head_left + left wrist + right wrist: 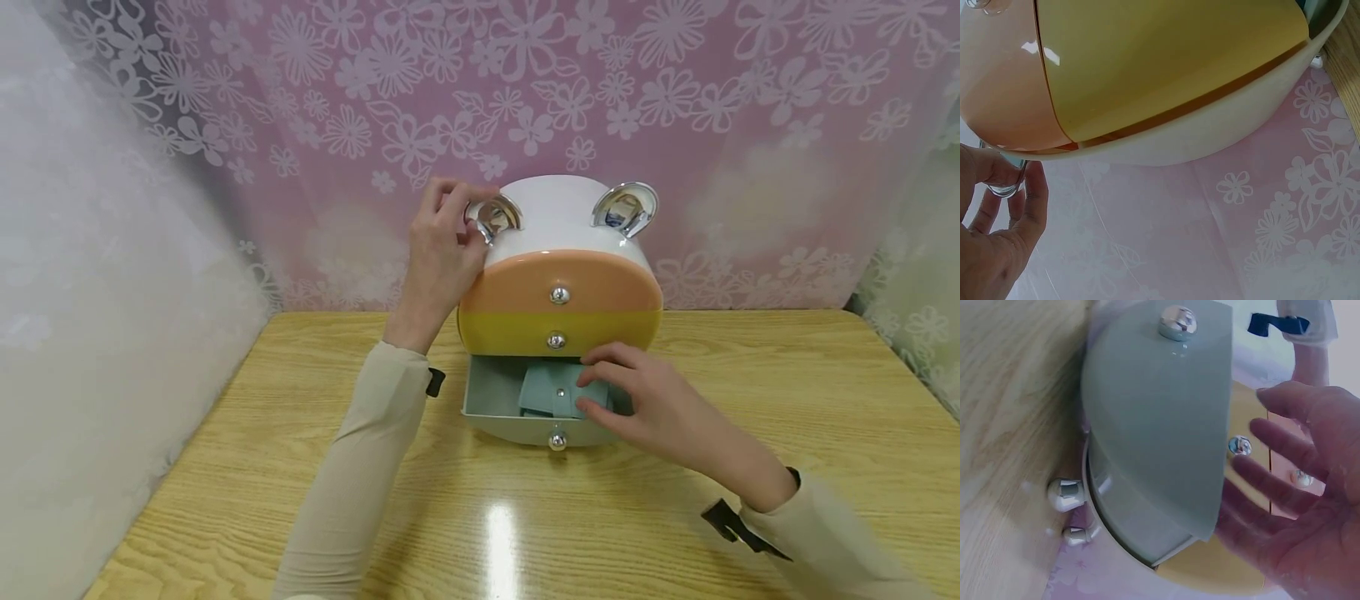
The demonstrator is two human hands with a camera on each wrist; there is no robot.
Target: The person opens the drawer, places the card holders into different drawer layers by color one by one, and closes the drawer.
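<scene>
A small rounded chest of drawers with silver ears stands on the table, its upper drawers orange and yellow. Its bottom grey-green drawer is pulled out. Inside that drawer lies a light blue pouch with a snap strap. My left hand pinches the left silver ear between thumb and fingers; the left wrist view shows this hand at the ear too. Over the right part of the drawer hovers my right hand, fingers loosely bent beside the pouch. In the right wrist view, this hand holds nothing visible.
The wooden table extends around the chest. Behind it hangs a pink flowered cloth, with a pale cloth on the left. Small round feet support the chest.
</scene>
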